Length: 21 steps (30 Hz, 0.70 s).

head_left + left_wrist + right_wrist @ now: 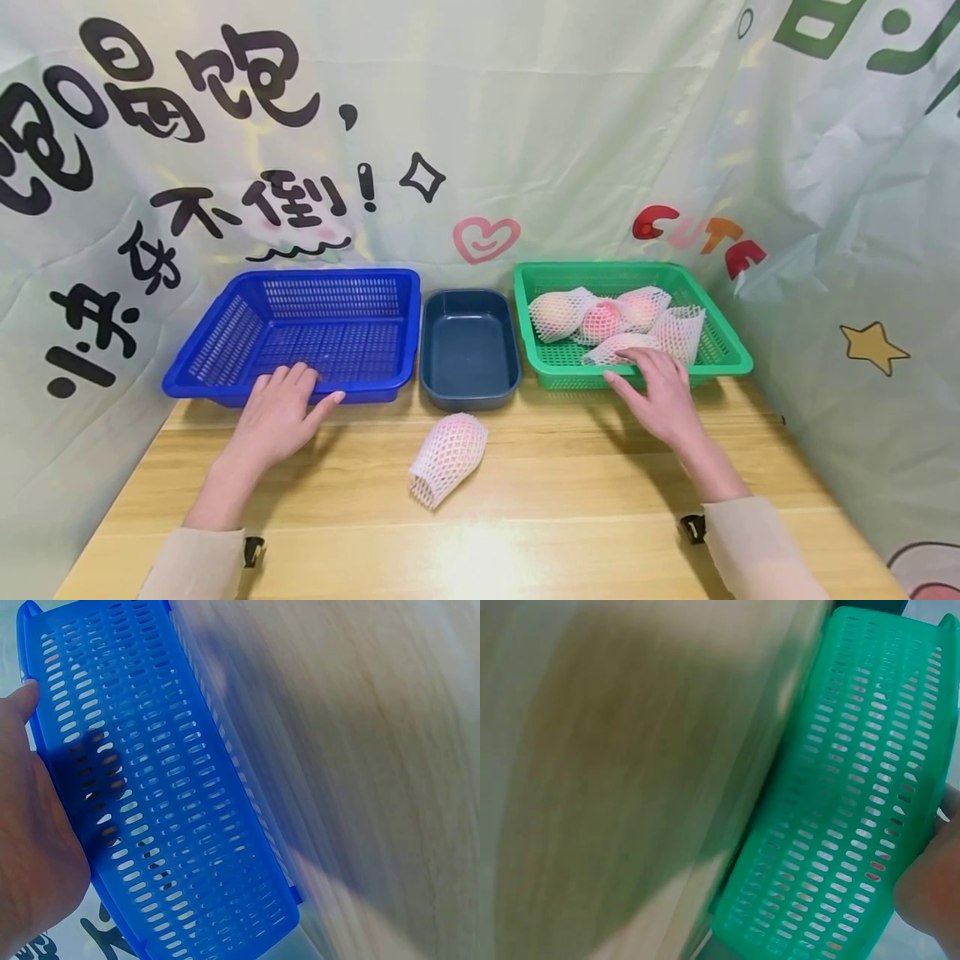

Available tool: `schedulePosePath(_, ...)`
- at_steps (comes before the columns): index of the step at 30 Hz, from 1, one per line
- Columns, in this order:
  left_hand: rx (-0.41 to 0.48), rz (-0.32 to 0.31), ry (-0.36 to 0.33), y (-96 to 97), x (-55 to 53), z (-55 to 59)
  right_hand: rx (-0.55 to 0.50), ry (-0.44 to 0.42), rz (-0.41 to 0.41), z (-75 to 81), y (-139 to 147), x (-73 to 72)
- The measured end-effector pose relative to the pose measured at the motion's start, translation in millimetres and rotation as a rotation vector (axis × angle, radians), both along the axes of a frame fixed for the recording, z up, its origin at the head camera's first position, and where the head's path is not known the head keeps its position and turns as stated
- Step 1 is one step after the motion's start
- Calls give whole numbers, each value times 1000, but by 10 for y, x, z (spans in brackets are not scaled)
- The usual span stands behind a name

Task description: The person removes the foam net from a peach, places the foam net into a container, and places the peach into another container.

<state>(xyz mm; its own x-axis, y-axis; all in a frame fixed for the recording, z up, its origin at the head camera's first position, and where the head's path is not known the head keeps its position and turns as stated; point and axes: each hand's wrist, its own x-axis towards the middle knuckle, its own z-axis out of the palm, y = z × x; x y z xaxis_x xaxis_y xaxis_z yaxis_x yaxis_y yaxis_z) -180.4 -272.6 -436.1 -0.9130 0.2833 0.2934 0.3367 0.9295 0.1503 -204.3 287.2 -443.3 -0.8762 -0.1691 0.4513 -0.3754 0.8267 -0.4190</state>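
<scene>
My left hand [279,415] rests across the front rim of the blue basket [360,390], its fingers over the inside and its thumb along the rim. In the left wrist view, the thumb touches the basket's edge. At the green basket [570,379], my right hand [660,396] lies over the front rim. Its fingertips are beside a netted fruit [611,346]; contact is hard to tell. Several pinkish, peach-like fruits in white foam nets lie in this basket, among them one at the left [557,315]. Another netted fruit [450,454] lies on the table between my hands.
A dark blue rectangular tub [471,396] stands between the two baskets. All three stand in a row at the back of the wooden table [540,500], close to a printed cloth backdrop [405,83]. The cloth also hangs along both sides.
</scene>
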Motion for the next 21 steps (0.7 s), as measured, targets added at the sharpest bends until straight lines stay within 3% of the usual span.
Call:
schedulePosePath(9,-6,4,-2,-2,-5,-21,128,-33,-9,-62,31,-20)
schedulePosePath(21,-14,35,-21,17,8,15,163,-46,-20,-53,30,-34)
